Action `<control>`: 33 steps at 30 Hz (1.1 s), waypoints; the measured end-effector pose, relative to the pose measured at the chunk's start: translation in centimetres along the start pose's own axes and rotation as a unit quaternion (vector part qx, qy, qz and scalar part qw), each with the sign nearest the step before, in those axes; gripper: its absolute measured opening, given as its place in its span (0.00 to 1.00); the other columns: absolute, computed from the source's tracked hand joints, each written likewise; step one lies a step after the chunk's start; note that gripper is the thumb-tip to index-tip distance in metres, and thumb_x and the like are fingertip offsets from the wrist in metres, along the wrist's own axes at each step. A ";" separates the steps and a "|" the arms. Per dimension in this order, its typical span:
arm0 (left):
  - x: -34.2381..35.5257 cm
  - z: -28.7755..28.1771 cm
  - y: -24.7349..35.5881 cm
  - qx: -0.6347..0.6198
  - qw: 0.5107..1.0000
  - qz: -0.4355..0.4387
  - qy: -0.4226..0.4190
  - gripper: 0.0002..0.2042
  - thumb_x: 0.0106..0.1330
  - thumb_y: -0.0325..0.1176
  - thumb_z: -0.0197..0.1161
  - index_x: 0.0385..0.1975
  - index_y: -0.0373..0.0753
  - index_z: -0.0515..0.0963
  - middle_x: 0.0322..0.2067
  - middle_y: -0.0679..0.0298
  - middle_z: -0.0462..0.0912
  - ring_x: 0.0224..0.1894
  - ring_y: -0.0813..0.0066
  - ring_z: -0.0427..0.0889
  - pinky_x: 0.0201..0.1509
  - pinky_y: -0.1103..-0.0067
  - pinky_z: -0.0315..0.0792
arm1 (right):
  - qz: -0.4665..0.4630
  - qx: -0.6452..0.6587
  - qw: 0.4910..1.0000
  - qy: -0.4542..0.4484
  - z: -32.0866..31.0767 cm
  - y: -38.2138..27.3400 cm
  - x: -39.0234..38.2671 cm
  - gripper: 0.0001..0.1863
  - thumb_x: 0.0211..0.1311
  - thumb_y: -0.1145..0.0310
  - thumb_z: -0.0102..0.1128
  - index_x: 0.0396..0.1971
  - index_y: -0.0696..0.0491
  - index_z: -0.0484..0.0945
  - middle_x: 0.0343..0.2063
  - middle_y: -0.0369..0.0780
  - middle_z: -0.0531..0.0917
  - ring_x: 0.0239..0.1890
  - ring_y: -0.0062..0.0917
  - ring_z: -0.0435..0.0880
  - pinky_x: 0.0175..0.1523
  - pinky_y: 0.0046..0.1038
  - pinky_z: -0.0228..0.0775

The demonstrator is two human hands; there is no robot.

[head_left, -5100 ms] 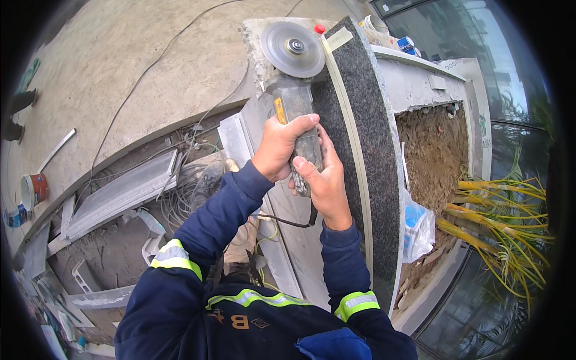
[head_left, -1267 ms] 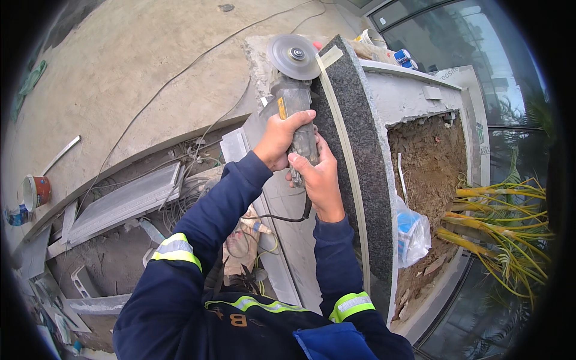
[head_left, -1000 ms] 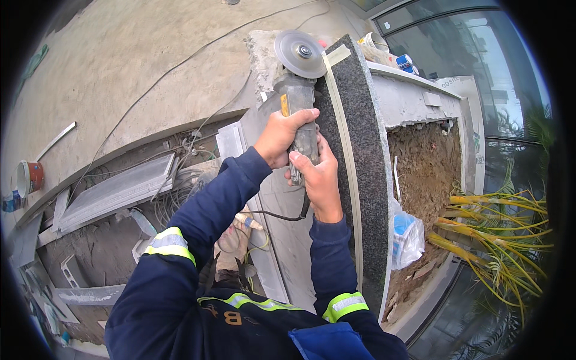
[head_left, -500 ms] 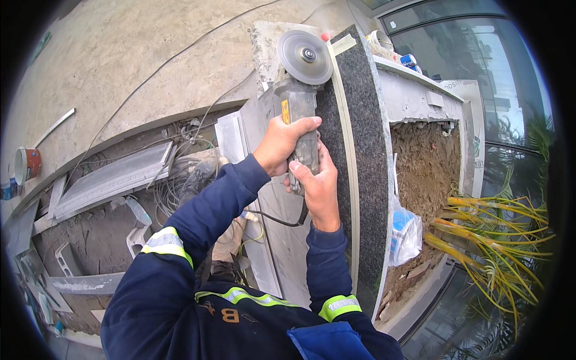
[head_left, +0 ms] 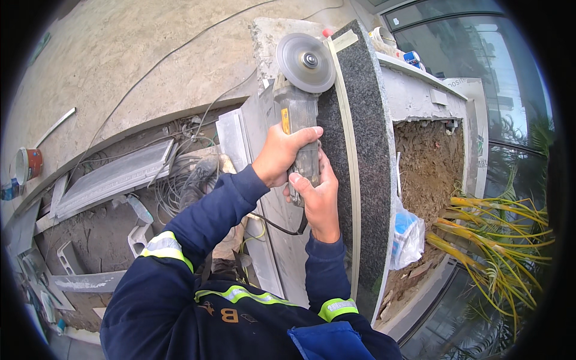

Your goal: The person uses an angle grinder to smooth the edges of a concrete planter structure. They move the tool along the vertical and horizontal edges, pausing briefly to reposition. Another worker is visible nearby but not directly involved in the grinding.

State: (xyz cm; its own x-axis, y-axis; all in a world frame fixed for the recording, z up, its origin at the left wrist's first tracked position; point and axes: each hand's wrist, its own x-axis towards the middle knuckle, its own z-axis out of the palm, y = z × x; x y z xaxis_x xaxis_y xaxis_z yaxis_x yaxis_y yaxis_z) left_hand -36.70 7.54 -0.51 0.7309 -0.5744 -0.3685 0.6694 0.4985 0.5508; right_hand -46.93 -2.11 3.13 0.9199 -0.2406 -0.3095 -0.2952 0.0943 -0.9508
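Note:
A dusty angle grinder [head_left: 298, 111] with a yellow strip and a large cutting disc [head_left: 305, 65] is held in both hands. My left hand [head_left: 281, 153] grips its body below the disc, thumb across the top. Lower down, my right hand [head_left: 318, 198] is wrapped round the rear part, where a black cord [head_left: 276, 225] comes out. Just right of the grinder lies a speckled dark granite slab [head_left: 369, 168] with a pale tape strip [head_left: 347, 150] along it, ending under a short crosspiece near the top. The disc overlaps the taped edge in view; contact cannot tell.
A rough concrete floor [head_left: 120, 66] with cables, a red bucket [head_left: 29, 165], loose boards [head_left: 108, 180] and wire coils [head_left: 180, 189] are on the left. Right are a soil pit [head_left: 426, 168], a plastic bag [head_left: 405, 234], palm stems [head_left: 480, 234] and glass panels [head_left: 510, 72].
Both hands and the grinder have moved a little down the picture compared with half a second ago. The disc has also shifted slightly right since a second ago. The grip is the same.

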 end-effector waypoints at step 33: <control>2.6 -0.5 1.5 0.010 1.000 -0.009 0.002 0.15 0.69 0.42 0.71 0.41 0.36 0.80 0.32 0.61 0.85 0.30 0.74 0.86 0.33 0.75 0.80 | 0.000 -0.006 1.000 0.006 1.0 -1.4 2.6 0.34 0.66 0.70 0.69 0.68 0.62 0.65 0.40 0.40 0.83 0.28 0.18 0.84 0.30 0.21 0.77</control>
State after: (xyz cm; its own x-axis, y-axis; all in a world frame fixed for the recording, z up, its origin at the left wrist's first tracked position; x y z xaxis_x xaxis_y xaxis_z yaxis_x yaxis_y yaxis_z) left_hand -33.75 7.17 -1.03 0.7189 -0.5805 -0.3823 0.6802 0.4741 0.5591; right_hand -43.92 -1.90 3.64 0.9168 -0.2529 -0.3092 -0.2982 0.0817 -0.9510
